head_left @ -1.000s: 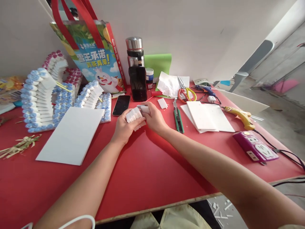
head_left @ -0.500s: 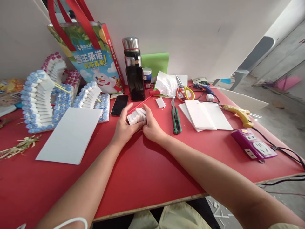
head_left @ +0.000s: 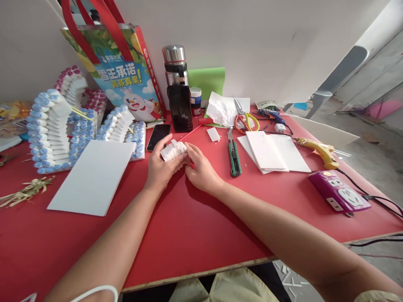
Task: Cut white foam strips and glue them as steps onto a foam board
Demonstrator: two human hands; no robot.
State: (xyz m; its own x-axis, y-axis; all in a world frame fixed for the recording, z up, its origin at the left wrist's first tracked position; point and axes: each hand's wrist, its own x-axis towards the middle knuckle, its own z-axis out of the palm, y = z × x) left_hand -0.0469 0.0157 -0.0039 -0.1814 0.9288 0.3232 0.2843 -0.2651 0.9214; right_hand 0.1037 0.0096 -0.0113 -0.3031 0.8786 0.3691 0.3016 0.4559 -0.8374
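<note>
**Uneven white stack [head_left: 174, 151] could spread apart**

Over the red table [head_left: 208, 235], the left hand [head_left: 160, 167] is clamped on the stack, thumb along the near side and fingers behind it. The right hand [head_left: 203, 170] has its fingertips at the stack's right end; whether they pinch anything, I cannot tell. The largest risk, I judge, is the whole stack fanning out or dropping: its edges stand uneven, and a push on the right end or a lighter left thumb would probably let layers slide. Next, a sweep of the right hand outward could knock the green cutter [head_left: 234, 160], whose blade [head_left: 230, 134] looks extended. Least, 1 small white piece [head_left: 213, 134] beyond the hands could be nudged away.

The stack's long axis runs across the view, from left palm to right fingertips, the right end slightly farther from the body.
</note>
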